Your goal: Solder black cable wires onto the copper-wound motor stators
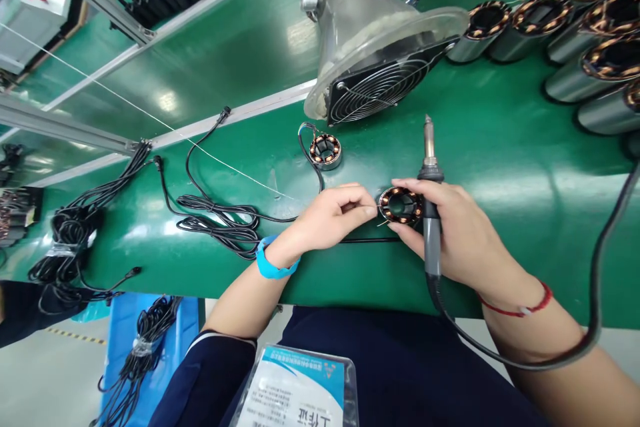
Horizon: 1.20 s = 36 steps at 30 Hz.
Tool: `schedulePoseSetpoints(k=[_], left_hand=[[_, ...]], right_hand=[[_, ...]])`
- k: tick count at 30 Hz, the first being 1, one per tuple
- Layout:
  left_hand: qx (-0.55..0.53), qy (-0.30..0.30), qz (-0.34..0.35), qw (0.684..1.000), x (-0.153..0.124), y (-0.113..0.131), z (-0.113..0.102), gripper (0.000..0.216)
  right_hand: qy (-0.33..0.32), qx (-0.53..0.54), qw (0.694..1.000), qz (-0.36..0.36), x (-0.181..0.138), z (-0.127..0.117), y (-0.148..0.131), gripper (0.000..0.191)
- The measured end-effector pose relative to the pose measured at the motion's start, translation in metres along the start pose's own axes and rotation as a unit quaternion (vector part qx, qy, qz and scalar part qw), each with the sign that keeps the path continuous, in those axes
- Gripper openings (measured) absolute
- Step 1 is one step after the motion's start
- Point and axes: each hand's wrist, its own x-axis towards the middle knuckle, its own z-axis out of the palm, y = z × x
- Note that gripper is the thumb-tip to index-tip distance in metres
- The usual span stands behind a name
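In the middle of the bench, a small motor stator point(411, 215) with copper windings sits between my two hands. My left hand point(333, 217) pinches a thin wire end at its left side. With my right hand point(465, 233) I grip the stator's right side between thumb and fingers. That same hand also holds a soldering iron point(432, 240), its tip pointing away from me and clear of the stator. Behind my left hand lies a second small stator point(327, 161) with a black cable attached. A coiled black cable point(220, 223) lies left of my left hand.
A fume extractor hood point(360, 27) with a fan grille hangs beyond my hands. Several larger stators point(565, 87) stand at the back right. Bundled black cables point(70, 233) lie at the left, above a blue bin point(187, 327). The iron's cord point(597, 280) loops over my right forearm.
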Motion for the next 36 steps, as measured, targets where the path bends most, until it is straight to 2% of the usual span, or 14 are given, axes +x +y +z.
schedulePoseSetpoints(k=[3,5,7,10,13,15,17,19,21,23,25,30,34,36], left_hand=[[0.059,0.023,0.069,0.996,0.002,0.003,0.005,0.017],[0.047,0.046,0.043,0.997,0.002,0.004,0.005,0.017],[0.035,0.049,-0.012,0.998,0.000,0.003,0.006,0.018],[0.138,-0.015,-0.043,0.989,-0.004,0.002,0.011,0.026],[0.315,-0.091,-0.011,0.945,-0.007,0.002,0.024,0.021],[0.358,-0.115,-0.001,0.927,-0.008,0.004,0.031,0.012],[0.317,-0.093,-0.013,0.944,-0.008,0.008,0.032,0.007],[0.209,-0.042,-0.046,0.976,-0.009,0.012,0.028,0.010],[0.080,0.003,-0.082,0.993,-0.011,0.015,0.021,0.015],[-0.022,0.020,-0.106,0.994,-0.013,0.016,0.014,0.023],[-0.078,0.021,-0.114,0.990,-0.014,0.015,0.011,0.030],[-0.106,0.012,-0.110,0.988,-0.014,0.013,0.010,0.037],[-0.086,0.021,-0.101,0.991,-0.013,0.013,0.012,0.038],[-0.084,0.028,-0.071,0.994,-0.012,0.014,0.014,0.040]], right_hand=[[-0.001,0.008,1.000,0.002,0.000,0.000,0.000,0.048],[-0.001,0.014,1.000,0.007,0.000,-0.001,0.002,0.049],[0.005,0.022,0.999,0.024,-0.001,-0.003,0.006,0.050],[0.011,0.049,0.997,0.055,-0.003,-0.007,0.012,0.056],[0.030,0.069,0.996,0.056,-0.004,-0.013,0.014,0.063],[0.073,0.065,0.994,0.053,-0.004,-0.018,0.011,0.061],[0.124,0.059,0.988,0.065,-0.003,-0.023,0.005,0.052],[0.174,0.061,0.979,0.086,-0.002,-0.029,-0.001,0.042],[0.212,0.084,0.967,0.111,-0.002,-0.033,-0.007,0.037],[0.224,0.139,0.957,0.123,-0.002,-0.034,-0.013,0.038],[0.203,0.198,0.951,0.122,-0.001,-0.033,-0.019,0.040],[0.179,0.297,0.931,0.119,0.001,-0.029,-0.033,0.042],[0.172,0.307,0.924,0.150,0.002,-0.028,-0.035,0.039],[0.162,0.313,0.923,0.156,0.003,-0.028,-0.034,0.037]])
